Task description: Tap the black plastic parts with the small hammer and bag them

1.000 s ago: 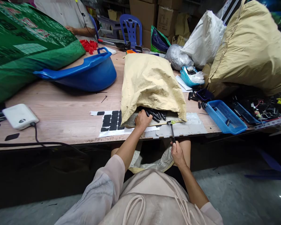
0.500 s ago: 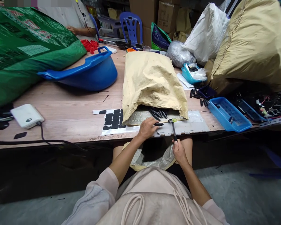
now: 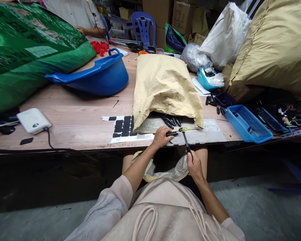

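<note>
My left hand [image 3: 161, 136] is closed on a short black cylindrical piece [image 3: 172, 134] at the table's front edge. In my right hand [image 3: 194, 164] is the black grip of a small hammer [image 3: 186, 142]. The hammer has a metal shaft and a yellow-green end on its head, which is close to the tip of the black piece; I cannot tell if they touch. Just beyond, several similar black pieces [image 3: 169, 120] lie in the mouth of a beige woven sack [image 3: 165, 80]. Under my hands is a grey-white sheet [image 3: 203, 135]. An open sack [image 3: 175, 172] rests between my legs.
At left are a blue basin [image 3: 95, 75], a green sack [image 3: 40, 63], a white device [image 3: 33, 120] with a cable, and black stickers [image 3: 122, 126] on a sheet. A blue basket [image 3: 248, 124] and a large beige sack [image 3: 273, 50] stand at right. Another person's arm [image 3: 94, 31] shows behind.
The view has shifted slightly, so the table contents appear a little further right. The hammer head is slightly nearer the black piece's tip. Both hands keep their hold.
</note>
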### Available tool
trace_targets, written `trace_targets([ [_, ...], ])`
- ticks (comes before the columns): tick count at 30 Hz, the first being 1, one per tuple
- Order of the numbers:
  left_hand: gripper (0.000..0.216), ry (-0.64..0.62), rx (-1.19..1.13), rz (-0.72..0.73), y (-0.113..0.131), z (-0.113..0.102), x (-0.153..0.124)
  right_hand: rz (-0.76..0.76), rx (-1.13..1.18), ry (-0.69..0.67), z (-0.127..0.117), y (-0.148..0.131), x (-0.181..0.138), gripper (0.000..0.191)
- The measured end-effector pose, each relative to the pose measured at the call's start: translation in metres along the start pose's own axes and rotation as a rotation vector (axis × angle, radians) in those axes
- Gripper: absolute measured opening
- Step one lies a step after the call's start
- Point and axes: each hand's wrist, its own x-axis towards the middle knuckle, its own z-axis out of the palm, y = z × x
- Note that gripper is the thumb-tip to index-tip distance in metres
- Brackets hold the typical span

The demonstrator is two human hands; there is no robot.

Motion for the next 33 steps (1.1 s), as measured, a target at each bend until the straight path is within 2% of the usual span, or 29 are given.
trace_targets([
  [7,0.016,-0.016,0.010,-0.039,0.006,-0.001,0.001,-0.109,-0.040,-0.058,0.000,-0.022,-0.010,0.042],
  [12,0.015,-0.007,0.016,-0.046,0.006,0.000,0.001,-0.078,-0.083,-0.069,0.002,-0.018,-0.012,0.042],
  [17,0.013,0.002,-0.003,-0.024,0.005,0.000,0.000,-0.074,-0.064,-0.002,0.000,-0.017,-0.012,0.043],
  [22,0.014,0.006,0.015,-0.031,0.004,0.001,0.000,-0.045,-0.066,-0.024,0.002,-0.012,-0.013,0.043],
  [28,0.017,0.029,0.019,0.012,0.003,0.002,-0.002,0.021,-0.042,0.090,-0.003,-0.005,-0.004,0.047],
  [33,0.023,0.045,0.032,0.045,0.002,0.001,-0.004,0.085,-0.083,0.084,-0.002,0.007,0.004,0.048],
])
